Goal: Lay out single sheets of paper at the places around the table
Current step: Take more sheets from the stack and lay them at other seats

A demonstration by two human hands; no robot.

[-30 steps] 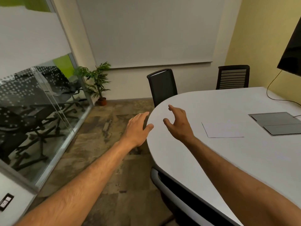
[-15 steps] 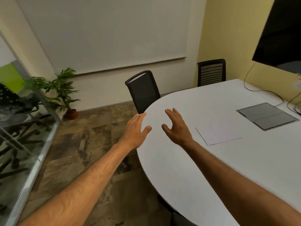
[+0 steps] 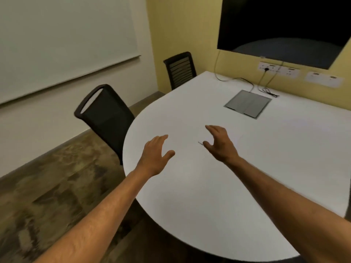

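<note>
A white sheet of paper (image 3: 232,136) lies flat on the white table (image 3: 190,196), faint against it, with one corner showing by my right thumb. My right hand (image 3: 218,144) hovers over the sheet's near left part, fingers spread and curled, holding nothing. My left hand (image 3: 156,155) is over the table's rounded end, to the left of the sheet, fingers apart and empty. Most of the sheet's outline is blurred.
A black chair (image 3: 106,115) stands at the table's rounded end, another black chair (image 3: 180,69) at the far side. A grey cable hatch (image 3: 247,105) is set in the tabletop, with cables (image 3: 247,82) running to wall sockets. A dark screen (image 3: 284,25) hangs on the yellow wall.
The view has swung right and the glass wall and plant have left it. Both hands have moved over the table, and my right hand is now above the sheet.
</note>
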